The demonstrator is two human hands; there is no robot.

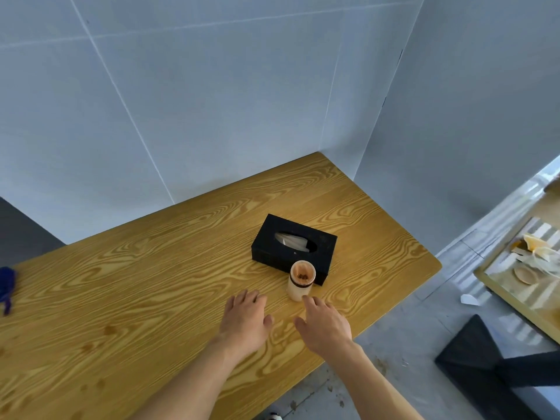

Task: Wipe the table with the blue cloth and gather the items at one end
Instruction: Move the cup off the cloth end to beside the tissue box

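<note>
A black tissue box (291,244) lies on the wooden table (151,268) toward its right end, white tissue showing in its oval slot. Right in front of it stands a small cream toothpick jar (300,283) with a dark band. My left hand (245,319) hovers or rests flat on the table left of the jar, fingers relaxed and holding nothing. My right hand (324,322) reaches toward the jar, its fingertips just below the jar's base, empty. The blue cloth (6,286) lies crumpled at the table's far left edge, partly cut off.
Grey panel walls close the table's back and right side. The table's front right edge drops to a grey floor. A second table (527,268) with scraps and a small dish stands at the right, a black object (485,359) on the floor below it.
</note>
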